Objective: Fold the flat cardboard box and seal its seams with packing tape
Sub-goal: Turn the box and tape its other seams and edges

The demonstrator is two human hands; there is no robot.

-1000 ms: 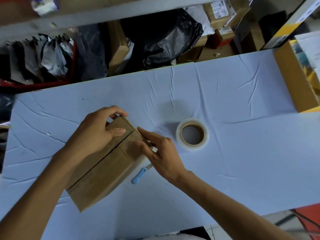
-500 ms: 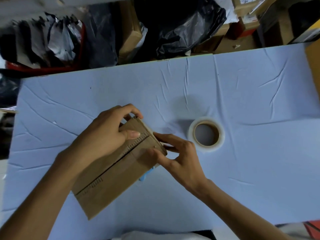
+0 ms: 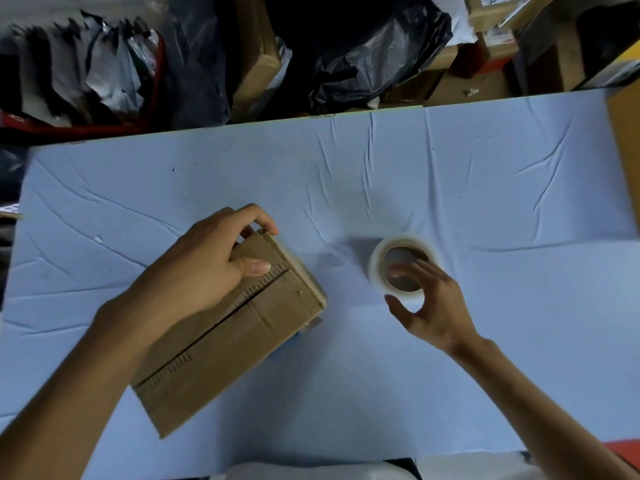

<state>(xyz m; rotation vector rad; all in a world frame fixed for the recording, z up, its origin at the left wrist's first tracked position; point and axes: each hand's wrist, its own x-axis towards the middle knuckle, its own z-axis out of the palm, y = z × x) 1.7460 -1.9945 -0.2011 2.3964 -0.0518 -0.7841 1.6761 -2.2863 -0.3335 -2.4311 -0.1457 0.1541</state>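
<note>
A folded brown cardboard box (image 3: 239, 337) lies on the blue-covered table (image 3: 485, 202), its two top flaps meeting along a dark centre seam. My left hand (image 3: 211, 261) holds its far end, fingers curled over the edge and thumb pressed on the top flap. A roll of clear packing tape (image 3: 403, 268) lies flat to the right of the box. My right hand (image 3: 429, 303) hovers over the roll with fingers spread, fingertips at its hole and thumb by its near rim; I cannot tell whether it touches.
A blue-handled tool (image 3: 311, 325) peeks out from under the box's right side. A brown carton (image 3: 627, 140) stands at the table's right edge. Beyond the far edge are black bags (image 3: 374, 57), cartons and grey mailers.
My right hand has left the box's right corner and moved right to the tape roll. My left hand stays on the box, which now hides most of the blue tool.
</note>
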